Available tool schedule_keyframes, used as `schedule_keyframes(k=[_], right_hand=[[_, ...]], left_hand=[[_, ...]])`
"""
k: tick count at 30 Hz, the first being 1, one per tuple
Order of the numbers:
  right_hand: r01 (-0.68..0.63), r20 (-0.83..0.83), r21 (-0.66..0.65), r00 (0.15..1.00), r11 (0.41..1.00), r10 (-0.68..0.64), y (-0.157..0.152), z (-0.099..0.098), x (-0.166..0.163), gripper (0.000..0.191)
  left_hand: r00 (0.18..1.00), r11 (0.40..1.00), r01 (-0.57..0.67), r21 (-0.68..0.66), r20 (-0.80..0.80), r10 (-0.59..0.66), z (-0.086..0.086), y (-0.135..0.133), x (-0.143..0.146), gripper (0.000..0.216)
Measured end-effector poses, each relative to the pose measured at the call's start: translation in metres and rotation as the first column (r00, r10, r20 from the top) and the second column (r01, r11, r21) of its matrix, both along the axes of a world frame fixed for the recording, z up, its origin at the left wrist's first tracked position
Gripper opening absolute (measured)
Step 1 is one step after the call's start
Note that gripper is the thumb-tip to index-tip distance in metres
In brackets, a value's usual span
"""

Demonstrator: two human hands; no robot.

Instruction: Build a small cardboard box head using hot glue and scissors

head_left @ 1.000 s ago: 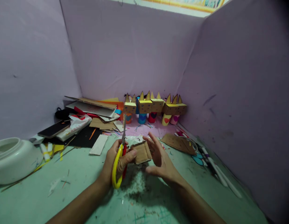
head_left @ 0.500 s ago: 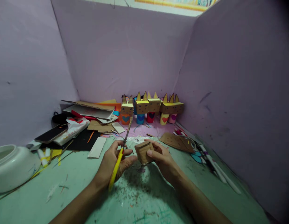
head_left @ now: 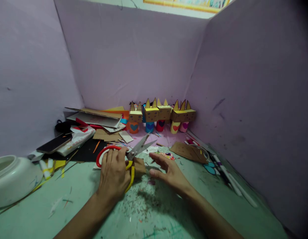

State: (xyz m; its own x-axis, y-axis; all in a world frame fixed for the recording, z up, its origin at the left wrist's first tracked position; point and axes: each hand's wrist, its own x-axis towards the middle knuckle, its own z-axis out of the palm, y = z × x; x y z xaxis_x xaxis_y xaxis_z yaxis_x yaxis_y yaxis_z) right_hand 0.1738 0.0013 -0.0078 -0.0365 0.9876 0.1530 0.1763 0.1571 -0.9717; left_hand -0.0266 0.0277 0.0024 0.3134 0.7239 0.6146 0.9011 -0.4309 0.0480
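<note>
My left hand (head_left: 114, 176) is closed around the scissors (head_left: 129, 156), which have one red and one yellow handle loop; the blades are spread and point up to the right. A small brown cardboard piece (head_left: 139, 165) lies just under the blades, between my hands. My right hand (head_left: 168, 171) is beside it with fingers stretched out flat, fingertips close to the cardboard and holding nothing. Both hands hover low over the green table (head_left: 69, 212).
A row of cardboard-headed figures on coloured tubes (head_left: 160, 116) stands at the back. Stacked card sheets and scraps (head_left: 96, 121) lie back left, with a phone (head_left: 54, 143) and white bowl (head_left: 12, 179). A cardboard sheet (head_left: 188, 151) and pens (head_left: 228, 179) lie right. Purple walls enclose the table.
My left hand turned over and the scissors swung from upright to low with blades spread. My right hand let go of the cardboard piece, which now sits lower by the scissors.
</note>
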Motion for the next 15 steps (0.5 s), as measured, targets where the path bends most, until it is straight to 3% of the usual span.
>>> schedule_keyframes(k=[4, 8, 12, 15], right_hand=[[0.193, -0.111, 0.048, 0.976, 0.98, -0.187, -0.001, 0.009, 0.0, 0.045], [0.333, -0.293, 0.059, 0.907, 0.941, -0.302, 0.005, 0.027, 0.005, 0.041], [0.199, -0.315, 0.031, 0.932, 0.98, -0.179, 0.013, 0.046, 0.004, 0.033], [0.102, -0.284, 0.014, 0.954, 0.995, -0.094, 0.014, 0.048, 0.0, 0.028]], left_hand=[[0.993, 0.995, -0.019, 0.101, -0.11, 0.03, 0.003, -0.004, 0.001, 0.045], [0.978, 0.978, 0.059, 0.202, -0.207, -0.017, 0.004, -0.009, 0.003, 0.04], [0.972, 0.963, 0.117, 0.241, -0.225, -0.062, 0.003, -0.011, 0.005, 0.032], [0.973, 0.959, 0.126, 0.252, -0.221, -0.069, 0.003, -0.011, 0.006, 0.032]])
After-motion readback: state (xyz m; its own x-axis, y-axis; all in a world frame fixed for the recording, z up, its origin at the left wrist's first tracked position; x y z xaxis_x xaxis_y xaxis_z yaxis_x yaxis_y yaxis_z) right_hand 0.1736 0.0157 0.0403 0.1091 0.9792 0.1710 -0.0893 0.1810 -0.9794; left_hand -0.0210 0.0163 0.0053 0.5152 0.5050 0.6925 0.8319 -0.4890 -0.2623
